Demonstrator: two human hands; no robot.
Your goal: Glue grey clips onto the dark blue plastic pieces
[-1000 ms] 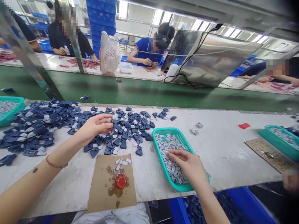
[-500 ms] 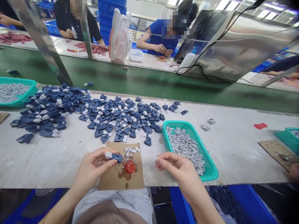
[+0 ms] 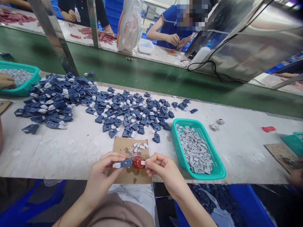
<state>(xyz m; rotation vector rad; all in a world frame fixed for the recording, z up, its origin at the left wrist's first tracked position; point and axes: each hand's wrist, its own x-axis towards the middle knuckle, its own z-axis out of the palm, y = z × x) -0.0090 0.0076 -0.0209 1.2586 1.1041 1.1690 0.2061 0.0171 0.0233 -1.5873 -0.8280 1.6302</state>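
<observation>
A dark blue part with a light grey end (image 3: 122,163) is pinched between the fingers of my left hand (image 3: 104,170), over the left side of a brown cardboard piece (image 3: 118,145). My right hand (image 3: 163,167) pinches a small light grey piece (image 3: 143,163) at the right side of a round red cap (image 3: 137,161). Whether that piece touches the cap is hard to tell. Several loose grey pieces (image 3: 142,147) and wet spots lie on the cardboard. To the right stands a green basket (image 3: 221,170) of small grey pieces.
Behind the cardboard, blue parts (image 3: 132,110) spread into a heap (image 3: 52,97) at the left. Another green basket (image 3: 35,78) at far left has a co-worker's hand in it. Beyond the green strip, people work by a metal post (image 3: 56,41). A red piece (image 3: 268,129) lies right.
My right hand has moved left from beside the basket to the red cap, with the small grey piece now visible in its fingers. The view has shifted, and a co-worker's hand has appeared at far left.
</observation>
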